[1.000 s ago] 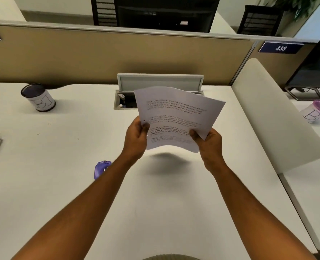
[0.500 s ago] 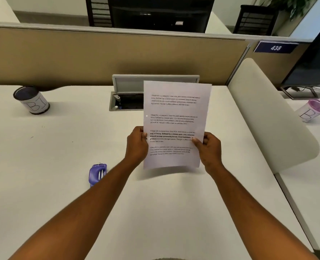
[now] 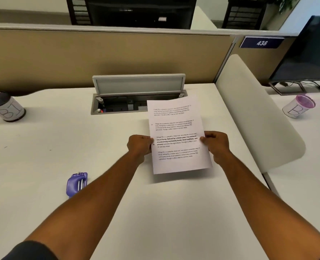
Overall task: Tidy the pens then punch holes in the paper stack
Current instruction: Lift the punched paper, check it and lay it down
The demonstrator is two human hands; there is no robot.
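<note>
A white paper stack (image 3: 176, 128) with printed text hangs just above the white desk (image 3: 43, 147), flat and facing me. My left hand (image 3: 139, 146) grips its left edge and my right hand (image 3: 216, 144) grips its right edge, about mid-height. Two small holes show along the left margin of the sheet. A purple hole punch (image 3: 76, 182) lies on the desk to the left of my left forearm, apart from the paper. A dark pen cup (image 3: 5, 106) marked with letters stands at the far left. No pens are in view.
An open cable box (image 3: 136, 98) with a raised lid sits in the desk behind the paper. A tan partition (image 3: 108, 57) bounds the back. A white curved divider (image 3: 254, 113) stands to the right, with a pink-rimmed cup (image 3: 298, 106) and a monitor (image 3: 309, 53) beyond it.
The bent, raised sheets have straightened and come down close to the desk, further right. My view swung right, so the pens at the left edge have left the frame.
</note>
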